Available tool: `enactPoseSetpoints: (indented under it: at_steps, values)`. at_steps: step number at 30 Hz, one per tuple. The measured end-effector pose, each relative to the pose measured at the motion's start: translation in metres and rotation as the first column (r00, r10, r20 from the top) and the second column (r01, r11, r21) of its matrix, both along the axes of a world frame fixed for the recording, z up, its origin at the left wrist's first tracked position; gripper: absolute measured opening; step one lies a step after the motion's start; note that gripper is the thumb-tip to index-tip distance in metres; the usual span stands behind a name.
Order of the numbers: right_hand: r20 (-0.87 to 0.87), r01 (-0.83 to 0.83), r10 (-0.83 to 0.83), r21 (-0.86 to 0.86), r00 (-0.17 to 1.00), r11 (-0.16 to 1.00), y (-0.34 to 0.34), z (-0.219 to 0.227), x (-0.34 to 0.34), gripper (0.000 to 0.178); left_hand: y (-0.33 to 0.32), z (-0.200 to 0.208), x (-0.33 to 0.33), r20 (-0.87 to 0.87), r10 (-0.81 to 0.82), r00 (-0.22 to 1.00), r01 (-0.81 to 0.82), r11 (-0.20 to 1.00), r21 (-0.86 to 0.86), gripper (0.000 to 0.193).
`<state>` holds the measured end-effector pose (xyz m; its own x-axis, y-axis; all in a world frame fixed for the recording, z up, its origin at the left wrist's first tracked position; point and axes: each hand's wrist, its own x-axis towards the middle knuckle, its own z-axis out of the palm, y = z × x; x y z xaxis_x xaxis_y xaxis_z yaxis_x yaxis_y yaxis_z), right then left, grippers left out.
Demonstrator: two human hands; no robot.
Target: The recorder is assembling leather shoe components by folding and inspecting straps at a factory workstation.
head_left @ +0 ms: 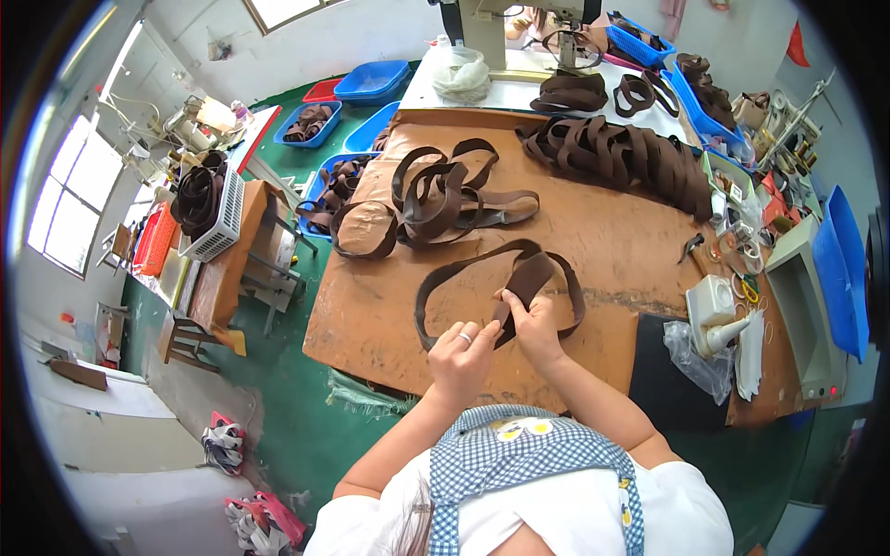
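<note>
A dark brown fabric strap (530, 276) lies looped on the brown worktable (593, 243) in front of me. My left hand (461, 360) pinches one part of it between thumb and fingers, low in the loop. Close beside it, my right hand (536, 326) grips the same strap, its thumb pressed on the flat band. The strap's ends are partly hidden by my fingers. Beyond my hands, a loose tangle of brown straps (443, 206) sits on the left of the table. Farther off at the right, many more straps lie in an overlapping row (619, 157).
On the right stand a white tape dispenser-like holder (712, 304), yellow-handled scissors (749, 289), a clear plastic bag (697, 363) and a grey box (805, 306). Blue bins (373, 82) are beyond the table. A sewing machine (487, 37) stands at the back, with another person behind it.
</note>
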<state>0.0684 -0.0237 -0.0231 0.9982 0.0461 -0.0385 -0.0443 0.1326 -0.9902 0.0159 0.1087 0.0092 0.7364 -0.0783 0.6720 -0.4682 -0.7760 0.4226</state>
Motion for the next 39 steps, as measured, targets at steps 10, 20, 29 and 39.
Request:
enactPoseSetpoints:
  at_steps: [10, 20, 29, 39]
  values:
    - [-0.138, -0.195, 0.201, 0.060, 0.970, 0.979, -0.030, 0.013, -0.037, 0.022, -0.001, 0.009, -0.034, -0.269, -0.089, 0.959, 0.067, 0.994, -0.089, 0.019]
    - [-0.620, -0.681, 0.576, 0.090, 0.533, 0.727, -0.141, 0.033, -0.087, 0.031, 0.010, 0.009, -0.046, -0.677, -0.438, 0.592, 0.210, 0.894, -0.395, 0.024]
    - [-0.264, -0.836, 0.794, -0.213, 0.547, 0.505, -0.084, -0.004, -0.052, 0.017, -0.004, -0.013, -0.048, -0.542, -0.526, 0.656, 0.454, 0.848, -0.273, 0.023]
    - [-0.330, -0.749, 0.687, -0.108, 0.647, 0.653, -0.071, 0.045, -0.033, 0.014, 0.008, 0.012, -0.020, -0.634, -0.567, 0.526, 0.223, 0.811, -0.541, 0.028]
